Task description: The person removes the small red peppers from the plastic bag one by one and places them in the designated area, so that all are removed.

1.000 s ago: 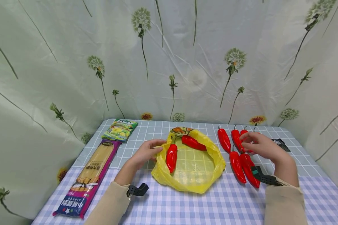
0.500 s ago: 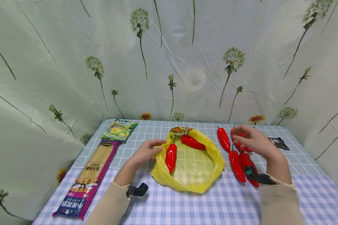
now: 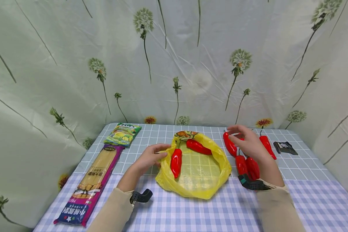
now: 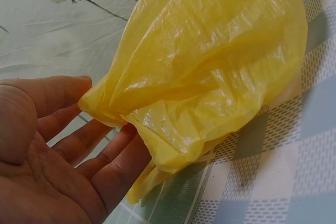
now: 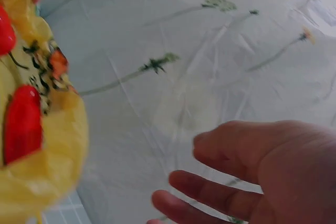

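A yellow plastic bag [image 3: 192,194] lies mouth up, its rim spread wide, with two red chili peppers [image 3: 176,163] inside. At its left rim my left hand [image 3: 149,159] touches the plastic with extended fingers. In the left wrist view, the fingertips go behind a fold of the bag, and the thumb tip sits at its corner. My right hand [image 3: 247,144] hovers over several more red chili peppers [image 3: 230,144] right of the bag, partly hiding them. The right wrist view shows its fingers apart and gently bent, nothing between them.
On the left lie a purple-edged pack of pasta [image 3: 94,180] and a green food packet [image 3: 123,134]. A small black packet [image 3: 285,148] lies at the far right. Behind the checked tablecloth [image 3: 191,216] hangs a dandelion-printed curtain [image 3: 119,48].
My right hand has moved left above the peppers, uncovering one pepper on the right and overlapping the leftmost one. My left hand and the bag have stayed put.
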`<control>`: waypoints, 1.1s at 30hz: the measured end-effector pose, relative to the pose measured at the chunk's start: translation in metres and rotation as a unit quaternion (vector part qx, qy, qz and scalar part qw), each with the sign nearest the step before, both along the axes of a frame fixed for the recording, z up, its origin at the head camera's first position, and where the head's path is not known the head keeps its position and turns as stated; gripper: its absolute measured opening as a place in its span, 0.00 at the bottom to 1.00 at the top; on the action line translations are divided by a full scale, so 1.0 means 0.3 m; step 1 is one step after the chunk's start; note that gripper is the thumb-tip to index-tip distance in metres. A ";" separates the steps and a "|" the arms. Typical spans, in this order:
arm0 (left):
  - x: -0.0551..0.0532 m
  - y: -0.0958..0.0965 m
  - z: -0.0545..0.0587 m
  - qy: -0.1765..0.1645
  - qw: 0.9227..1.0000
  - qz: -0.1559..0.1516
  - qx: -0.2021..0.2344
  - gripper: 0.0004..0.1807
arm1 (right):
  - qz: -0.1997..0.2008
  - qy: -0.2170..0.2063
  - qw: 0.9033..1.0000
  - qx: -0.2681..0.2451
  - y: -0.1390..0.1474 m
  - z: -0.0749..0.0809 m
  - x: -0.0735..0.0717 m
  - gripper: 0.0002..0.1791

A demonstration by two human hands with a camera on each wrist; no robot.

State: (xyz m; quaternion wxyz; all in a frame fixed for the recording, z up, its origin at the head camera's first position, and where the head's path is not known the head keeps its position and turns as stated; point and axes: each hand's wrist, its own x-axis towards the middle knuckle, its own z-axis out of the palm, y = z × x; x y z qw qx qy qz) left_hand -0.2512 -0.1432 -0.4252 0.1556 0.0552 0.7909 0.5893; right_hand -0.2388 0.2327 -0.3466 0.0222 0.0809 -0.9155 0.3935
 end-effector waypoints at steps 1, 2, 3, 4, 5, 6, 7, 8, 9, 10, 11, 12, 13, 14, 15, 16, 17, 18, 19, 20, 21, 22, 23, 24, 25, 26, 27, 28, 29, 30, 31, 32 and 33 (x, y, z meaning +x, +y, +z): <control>0.000 0.000 0.000 -0.001 1.000 0.001 -0.001 0.20 | -0.001 0.003 1.000 -0.003 -0.013 -0.004 -0.003 0.26; 0.001 0.000 0.000 -0.002 1.000 0.002 -0.001 0.20 | -0.002 0.006 1.000 -0.007 -0.025 -0.008 -0.005 0.25; 0.001 -0.001 0.001 -0.002 1.000 0.002 0.000 0.20 | -0.004 0.008 1.000 -0.010 -0.038 -0.012 -0.006 0.25; 0.002 -0.001 0.002 -0.001 1.000 0.002 0.000 0.19 | -0.005 0.009 1.000 -0.010 -0.051 -0.014 -0.008 0.25; 0.002 -0.002 0.002 0.000 1.000 0.002 -0.001 0.19 | -0.005 0.009 1.000 -0.011 -0.062 -0.017 -0.009 0.25; 0.003 -0.003 0.004 0.001 1.000 0.003 0.000 0.19 | -0.004 0.009 1.000 -0.013 -0.073 -0.019 -0.011 0.24; 0.003 -0.004 0.004 0.002 1.000 0.003 0.000 0.19 | -0.002 0.010 1.000 -0.014 -0.084 -0.021 -0.012 0.25; 0.003 -0.005 0.005 0.002 1.000 0.003 0.001 0.18 | 0.000 0.008 1.000 -0.015 -0.095 -0.024 -0.012 0.25; 0.002 -0.007 0.004 0.002 1.000 0.003 0.001 0.18 | 0.004 0.007 1.000 -0.017 -0.106 -0.027 -0.012 0.25; 0.002 -0.008 0.004 0.003 1.000 0.001 0.001 0.18 | 0.008 0.005 1.000 -0.019 -0.116 -0.030 -0.012 0.26; 0.002 -0.010 0.003 0.003 1.000 0.000 0.001 0.18 | 0.013 0.003 1.000 -0.021 -0.126 -0.034 -0.012 0.26; 0.002 -0.011 0.002 0.002 1.000 -0.003 0.001 0.19 | 0.019 0.004 1.000 -0.021 -0.136 -0.038 -0.013 0.26; 0.001 -0.012 0.002 0.001 1.000 -0.005 0.001 0.19 | 0.026 0.005 0.999 -0.022 -0.145 -0.043 -0.014 0.26; 0.001 -0.013 0.001 0.002 1.000 -0.007 0.001 0.19 | 0.030 0.005 0.999 -0.022 -0.155 -0.047 -0.016 0.26; 0.001 -0.014 0.000 0.003 1.000 -0.008 0.001 0.20 | 0.037 0.007 0.999 -0.021 -0.163 -0.053 -0.019 0.26; 0.001 -0.014 0.000 0.004 1.000 -0.009 0.002 0.20 | 0.042 0.007 0.999 -0.022 -0.172 -0.060 -0.022 0.25; 0.001 -0.015 -0.001 0.004 1.000 -0.008 0.003 0.20 | 0.046 0.009 0.999 -0.020 -0.180 -0.066 -0.025 0.25; 0.002 -0.015 -0.001 0.004 1.000 -0.006 0.004 0.20 | 0.050 0.010 0.998 -0.021 -0.188 -0.072 -0.028 0.26; 0.002 -0.015 -0.001 0.005 1.000 -0.005 0.005 0.20 | 0.053 0.009 0.998 -0.023 -0.195 -0.078 -0.029 0.26; 0.002 -0.014 -0.001 0.007 1.000 -0.006 0.006 0.20 | 0.054 0.007 0.998 -0.024 -0.201 -0.084 -0.030 0.26; 0.002 -0.013 -0.002 0.008 1.000 -0.007 0.005 0.20 | 0.056 0.003 0.998 -0.027 -0.206 -0.090 -0.030 0.26; 0.001 -0.011 -0.002 0.009 1.000 -0.008 0.004 0.20 | 0.057 -0.001 0.998 -0.029 -0.211 -0.094 -0.028 0.27; 0.000 -0.009 -0.003 0.010 1.000 -0.010 0.003 0.20 | 0.057 -0.004 0.998 -0.031 -0.217 -0.098 -0.026 0.27; 0.001 -0.007 -0.002 0.011 1.000 -0.011 0.003 0.20 | 0.059 -0.008 0.998 -0.034 -0.223 -0.102 -0.024 0.27; 0.001 -0.006 -0.002 0.011 1.000 -0.010 0.002 0.20 | 0.061 -0.014 0.997 -0.038 -0.230 -0.105 -0.022 0.28; 0.001 -0.004 -0.002 0.011 1.000 -0.009 0.002 0.19 | 0.064 -0.020 0.997 -0.044 -0.238 -0.108 -0.020 0.28; 0.001 -0.004 -0.002 0.011 1.000 -0.007 0.000 0.19 | 0.068 -0.026 0.996 -0.050 -0.248 -0.112 -0.019 0.29; 0.002 -0.004 -0.001 0.011 1.000 -0.005 0.000 0.19 | 0.073 -0.030 0.995 -0.055 -0.259 -0.116 -0.018 0.29; 0.003 -0.004 -0.001 0.010 1.000 -0.003 0.000 0.19 | 0.079 -0.034 0.994 -0.061 -0.271 -0.120 -0.017 0.30; 0.003 -0.004 0.000 0.009 1.000 -0.001 -0.001 0.18 | 0.085 -0.038 0.993 -0.068 -0.283 -0.125 -0.016 0.30; 0.001 -0.005 -0.001 0.007 1.000 0.000 -0.002 0.18 | 0.090 -0.041 0.992 -0.074 -0.295 -0.130 -0.015 0.31; 0.001 -0.005 0.000 0.006 1.000 0.000 -0.003 0.18 | 0.096 -0.041 0.992 -0.077 -0.307 -0.136 -0.014 0.31; -0.001 -0.005 0.000 0.006 1.000 -0.001 -0.003 0.18 | 0.101 -0.039 0.991 -0.077 -0.317 -0.142 -0.013 0.31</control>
